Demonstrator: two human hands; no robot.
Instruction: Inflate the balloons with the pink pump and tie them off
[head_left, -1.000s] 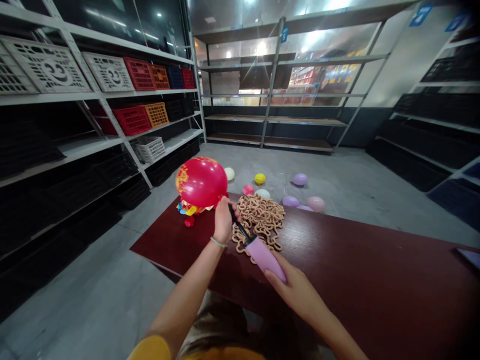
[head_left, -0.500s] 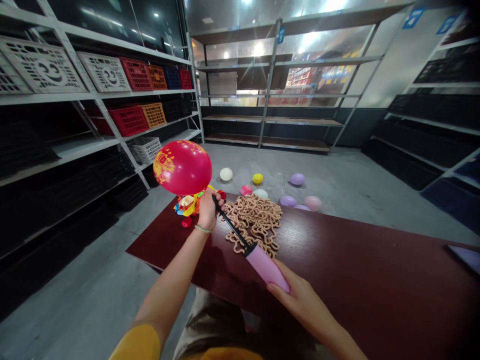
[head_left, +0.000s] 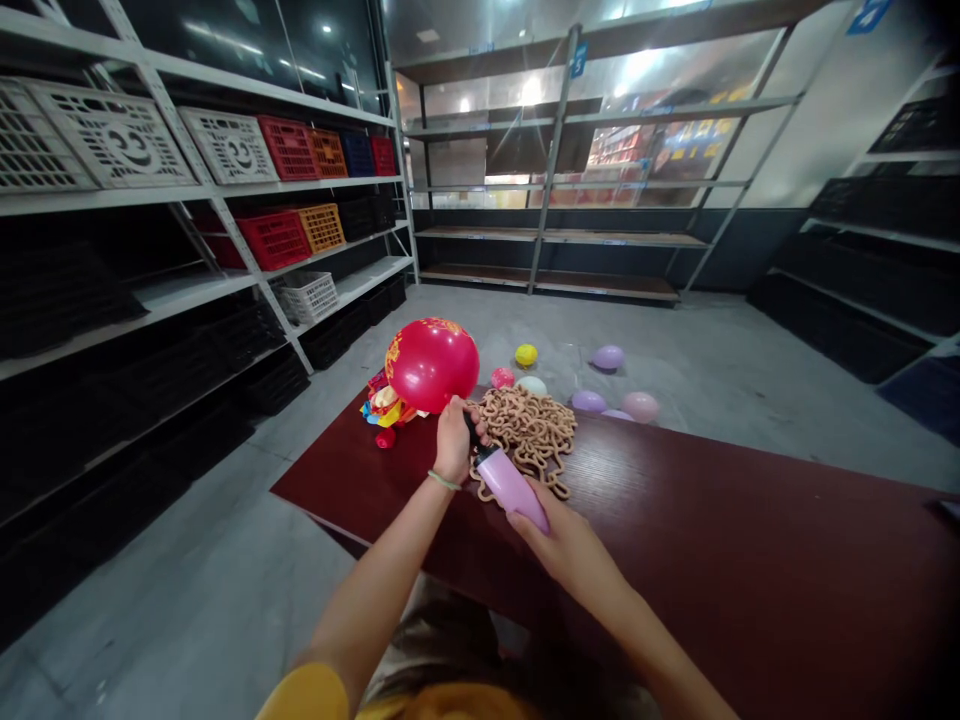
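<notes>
A round red balloon [head_left: 433, 366] with yellow print sits at the tip of a hand pump. My left hand [head_left: 456, 440] is closed around the black nozzle end of the pump and the balloon's neck. The pump's pink barrel [head_left: 513, 489] is pushed up close to that hand, its black rod hidden. My right hand [head_left: 559, 530] wraps round the barrel's lower end. Just behind the hands, a heap of tan looped cord [head_left: 529, 425] lies on the dark red table [head_left: 675, 510]. Colourful deflated balloons [head_left: 386, 405] lie left of my left hand, partly behind the red balloon.
Several inflated balloons, such as a yellow one [head_left: 526, 355] and a purple one [head_left: 607, 357], lie on the floor beyond the table. Racks with crates [head_left: 274, 238] stand at the left. A metal rack [head_left: 551, 160] is at the back. A dark flat object touches the right edge.
The pump has gone from extended to pressed in, barrel and left hand now close together. The red balloon and my left hand have shifted right and down in view.
</notes>
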